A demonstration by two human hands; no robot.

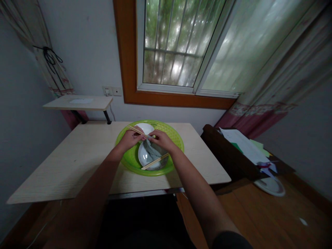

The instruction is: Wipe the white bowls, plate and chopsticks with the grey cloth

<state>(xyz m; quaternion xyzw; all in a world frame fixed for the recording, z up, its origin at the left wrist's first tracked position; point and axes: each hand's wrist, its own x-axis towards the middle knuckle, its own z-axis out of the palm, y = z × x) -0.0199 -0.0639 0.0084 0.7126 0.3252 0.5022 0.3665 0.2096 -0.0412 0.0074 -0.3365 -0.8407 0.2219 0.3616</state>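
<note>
My left hand (131, 138) is closed around a pair of light wooden chopsticks (131, 128), which slant down to the right. My right hand (162, 139) pinches a grey-green cloth (151, 149) at the right end of these chopsticks, close to my left fingers. The cloth hangs down into a white bowl (142, 157). More chopsticks (153, 163) lie across the front of that bowl. Behind my hands is another white bowl (145, 127), partly hidden. Both bowls sit inside a bright green plastic basin (178, 140).
The basin stands on a pale wooden table (77, 162). A small raised shelf (95, 103) with a white paper is at the back left. On the right, a dark brown piece of furniture (220, 155) holds papers. A window (178, 52) is ahead.
</note>
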